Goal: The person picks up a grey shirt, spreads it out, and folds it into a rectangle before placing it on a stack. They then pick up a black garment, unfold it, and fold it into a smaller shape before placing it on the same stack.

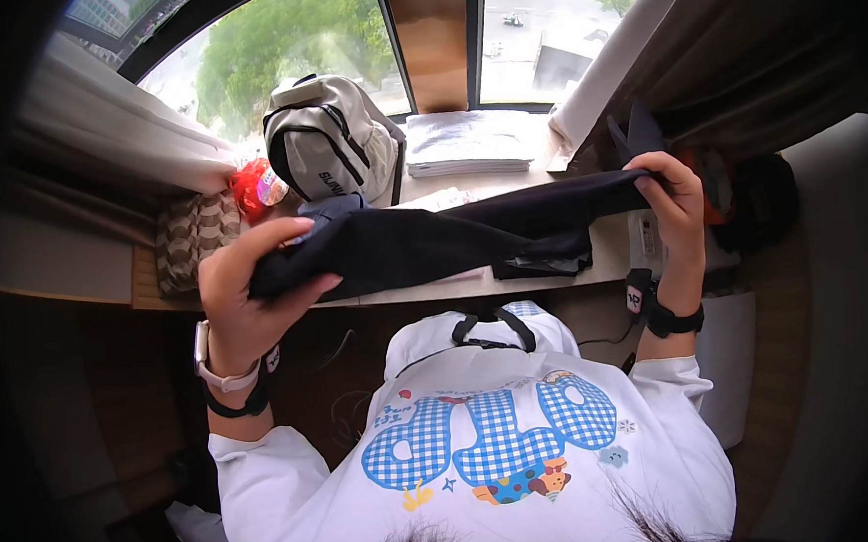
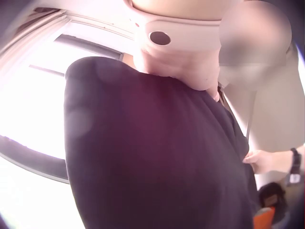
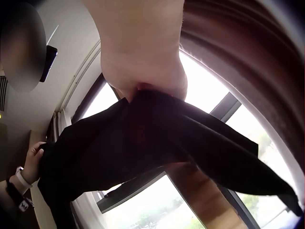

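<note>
A black garment (image 1: 413,245) is stretched between my two hands above the window-side counter. At its left end, my left hand (image 1: 238,281) grips the cloth, thumb and fingers on either side of a bunched fold. My right hand (image 1: 678,199) pinches the other end, somewhat higher and farther out. In the right wrist view the garment (image 3: 109,148) hangs in folds below that hand, and a loose length trails off to the lower right. Broad dark cloth (image 2: 152,143) fills the left wrist view and hides the left fingers.
Behind the garment stand a light backpack (image 1: 334,149) and a stack of folded white towels (image 1: 470,143). A red bag (image 1: 252,189) and a patterned cushion (image 1: 192,239) are at the left. Curtains (image 1: 112,121) flank the window. A dark bag (image 1: 769,199) sits at the far right.
</note>
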A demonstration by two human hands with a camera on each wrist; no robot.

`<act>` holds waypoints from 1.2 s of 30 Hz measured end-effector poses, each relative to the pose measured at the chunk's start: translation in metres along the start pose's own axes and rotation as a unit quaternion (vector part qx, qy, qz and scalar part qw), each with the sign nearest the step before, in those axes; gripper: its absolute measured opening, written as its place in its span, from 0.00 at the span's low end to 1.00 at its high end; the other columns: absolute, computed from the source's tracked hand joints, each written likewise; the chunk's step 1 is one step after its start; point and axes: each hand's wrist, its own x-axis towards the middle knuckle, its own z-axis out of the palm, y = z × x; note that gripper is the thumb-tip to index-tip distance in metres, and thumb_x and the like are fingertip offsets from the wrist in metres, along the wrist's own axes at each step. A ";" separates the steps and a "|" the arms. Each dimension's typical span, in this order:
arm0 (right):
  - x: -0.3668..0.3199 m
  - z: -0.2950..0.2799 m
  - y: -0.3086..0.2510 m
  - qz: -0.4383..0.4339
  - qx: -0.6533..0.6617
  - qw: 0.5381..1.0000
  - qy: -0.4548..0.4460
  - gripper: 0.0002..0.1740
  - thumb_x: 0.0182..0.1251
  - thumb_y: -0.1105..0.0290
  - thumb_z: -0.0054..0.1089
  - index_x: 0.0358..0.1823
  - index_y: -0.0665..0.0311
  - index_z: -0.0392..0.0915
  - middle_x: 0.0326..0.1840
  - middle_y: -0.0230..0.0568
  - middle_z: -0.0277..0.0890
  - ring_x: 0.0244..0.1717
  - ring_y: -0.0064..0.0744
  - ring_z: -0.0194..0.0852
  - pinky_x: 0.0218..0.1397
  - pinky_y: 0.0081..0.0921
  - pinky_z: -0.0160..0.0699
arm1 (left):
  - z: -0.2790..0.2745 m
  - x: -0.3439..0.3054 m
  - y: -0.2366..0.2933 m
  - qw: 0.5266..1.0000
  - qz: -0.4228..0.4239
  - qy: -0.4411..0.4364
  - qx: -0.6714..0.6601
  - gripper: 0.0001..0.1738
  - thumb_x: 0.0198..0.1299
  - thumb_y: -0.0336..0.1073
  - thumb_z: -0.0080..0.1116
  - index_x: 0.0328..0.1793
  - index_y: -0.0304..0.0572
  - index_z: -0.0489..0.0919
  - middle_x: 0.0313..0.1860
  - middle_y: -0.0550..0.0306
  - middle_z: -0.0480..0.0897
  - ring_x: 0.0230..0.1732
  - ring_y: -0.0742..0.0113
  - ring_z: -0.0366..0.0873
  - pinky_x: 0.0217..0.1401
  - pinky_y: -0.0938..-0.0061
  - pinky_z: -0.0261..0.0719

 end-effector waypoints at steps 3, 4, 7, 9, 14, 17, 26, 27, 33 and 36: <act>-0.032 -0.032 -0.013 0.019 0.061 0.988 -0.138 0.11 0.36 0.83 0.49 0.26 0.73 0.76 0.22 0.40 0.74 0.21 0.25 0.69 0.26 0.16 0.63 | -0.007 -0.015 0.034 0.949 0.019 -0.253 -0.187 0.25 0.43 0.33 0.68 0.49 0.35 0.75 0.32 0.49 0.80 0.29 0.58 0.79 0.34 0.73 0.76; -0.046 -0.041 -0.012 0.041 0.102 0.976 -0.187 0.12 0.32 0.79 0.50 0.24 0.72 0.76 0.17 0.43 0.71 0.17 0.29 0.66 0.24 0.19 0.62 | -0.005 -0.021 0.038 0.884 0.015 -0.357 -0.301 0.25 0.46 0.33 0.66 0.51 0.32 0.74 0.31 0.47 0.80 0.29 0.57 0.78 0.35 0.72 0.76; -0.082 -0.061 0.014 0.024 0.280 0.878 -0.387 0.09 0.46 0.73 0.58 0.27 0.73 0.78 0.20 0.48 0.75 0.15 0.37 0.65 0.23 0.26 0.64 | 0.023 -0.033 0.050 0.648 0.037 -0.512 -0.563 0.30 0.58 0.25 0.51 0.66 0.26 0.56 0.54 0.36 0.71 0.42 0.53 0.75 0.46 0.71 0.74; -0.104 -0.063 0.019 0.029 0.299 0.867 -0.399 0.09 0.52 0.72 0.58 0.28 0.73 0.79 0.23 0.48 0.77 0.16 0.36 0.66 0.22 0.25 0.64 | 0.037 -0.034 0.031 0.468 -0.066 -0.561 -0.680 0.29 0.60 0.24 0.43 0.67 0.27 0.51 0.60 0.37 0.66 0.44 0.60 0.76 0.48 0.71 0.74; -0.127 -0.060 0.031 -0.016 0.377 0.820 -0.429 0.10 0.56 0.72 0.57 0.30 0.75 0.79 0.17 0.46 0.72 0.13 0.35 0.64 0.20 0.24 0.62 | 0.083 -0.059 0.018 0.398 -0.168 -0.518 -0.738 0.16 0.60 0.22 0.41 0.55 0.32 0.67 0.53 0.44 0.73 0.41 0.69 0.77 0.38 0.82 0.75; -0.139 -0.066 0.039 -0.002 0.384 0.835 -0.394 0.14 0.52 0.68 0.62 0.30 0.76 0.78 0.15 0.44 0.68 0.12 0.34 0.63 0.19 0.22 0.60 | 0.086 -0.053 0.041 0.719 0.010 -0.362 -0.594 0.15 0.54 0.30 0.53 0.48 0.36 0.71 0.47 0.50 0.72 0.43 0.63 0.73 0.42 0.74 0.68; -0.081 0.048 0.080 0.490 0.006 0.748 -0.447 0.27 0.61 0.47 0.50 0.41 0.67 0.74 0.16 0.34 0.70 0.17 0.19 0.64 0.24 0.16 0.61 | 0.087 -0.044 0.073 0.752 0.204 -0.377 -0.501 0.34 0.55 0.56 0.48 0.55 0.31 0.69 0.58 0.40 0.67 0.48 0.52 0.67 0.50 0.63 0.62; -0.070 0.079 0.065 0.416 -0.137 0.748 -0.499 0.22 0.60 0.53 0.54 0.44 0.66 0.72 0.22 0.36 0.72 0.20 0.26 0.68 0.28 0.21 0.66 | 0.087 -0.042 0.075 0.745 0.205 -0.382 -0.507 0.35 0.54 0.57 0.48 0.55 0.31 0.68 0.58 0.40 0.66 0.49 0.51 0.67 0.51 0.63 0.62; -0.072 0.168 0.048 0.013 -0.008 0.815 -0.579 0.24 0.47 0.69 0.60 0.50 0.55 0.72 0.26 0.41 0.75 0.30 0.42 0.74 0.35 0.34 0.71 | 0.078 -0.028 0.082 0.730 0.173 -0.396 -0.530 0.39 0.52 0.59 0.51 0.56 0.28 0.67 0.58 0.37 0.65 0.49 0.49 0.67 0.51 0.61 0.63; -0.088 0.171 0.063 -0.051 -0.026 0.887 -0.458 0.16 0.44 0.73 0.58 0.39 0.58 0.77 0.30 0.42 0.77 0.33 0.44 0.75 0.35 0.35 0.73 | 0.076 -0.038 0.084 0.742 0.170 -0.376 -0.529 0.38 0.52 0.58 0.52 0.56 0.28 0.67 0.59 0.36 0.64 0.51 0.48 0.66 0.52 0.60 0.63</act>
